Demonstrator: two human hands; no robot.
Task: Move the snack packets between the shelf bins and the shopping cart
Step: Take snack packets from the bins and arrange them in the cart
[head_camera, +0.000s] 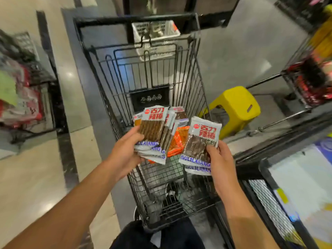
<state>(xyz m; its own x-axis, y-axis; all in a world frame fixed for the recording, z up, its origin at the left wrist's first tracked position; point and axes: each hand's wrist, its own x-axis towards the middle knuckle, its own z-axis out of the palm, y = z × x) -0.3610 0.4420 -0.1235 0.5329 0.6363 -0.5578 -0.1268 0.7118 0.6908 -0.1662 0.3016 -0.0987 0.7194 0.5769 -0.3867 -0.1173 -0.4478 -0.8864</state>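
A black wire shopping cart [111, 108] stands straight ahead of me. My left hand [125, 150] grips a fanned stack of silver snack packets [152, 130] printed GULILABANG, held over the cart. My right hand [221, 162] holds a second, smaller stack of the same packets [201, 141] beside it, thumb on the front. Between the two stacks an orange packet [177, 141] shows, partly hidden. Wire shelf bins [265, 200] run along my right.
A yellow plastic stool [235, 106] sits on the floor right of the cart. A white plastic basket [154, 36] lies beyond the cart's far end. Wire racks of red packets stand at far right [309, 81] and at left [21, 97].
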